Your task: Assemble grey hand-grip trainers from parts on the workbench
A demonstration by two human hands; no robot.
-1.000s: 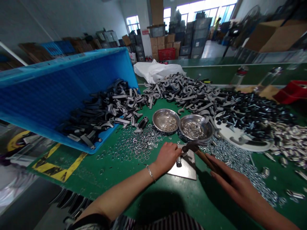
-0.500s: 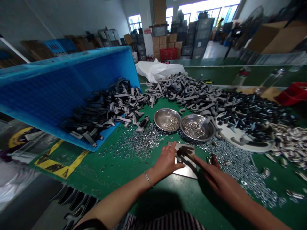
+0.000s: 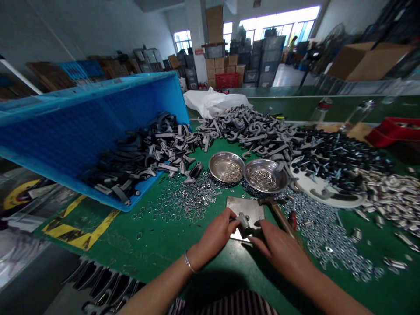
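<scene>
The fingers of the left hand (image 3: 228, 220) are pinched together on a small silver metal fitting (image 3: 243, 221), while the fingers of the right hand (image 3: 259, 228) curl in just beside it, and whether they touch it is hidden. The fitting sits between both hands, above a flat steel plate (image 3: 245, 209) lying on the green worktop (image 3: 170, 249). A hammer with a wooden handle (image 3: 279, 216) lies just right of the plate, its dark head near the plate's edge, and a red-handled tool (image 3: 292, 221) lies beside it.

Loose silver washers (image 3: 187, 201) spread left of the plate, and a denser scatter of zinc-coloured washers (image 3: 323, 238) spreads right. Beyond the plate sit two shallow stainless steel bowls (image 3: 226, 167), one holding small washers and the other short silver sleeves. Farther out lie a heap of grey hook-shaped metal parts (image 3: 249, 129), black-headed bolts (image 3: 337, 157) on a white round tray (image 3: 323, 197), and a tilted blue plastic crate (image 3: 49, 127) spilling black-and-grey parts.
</scene>
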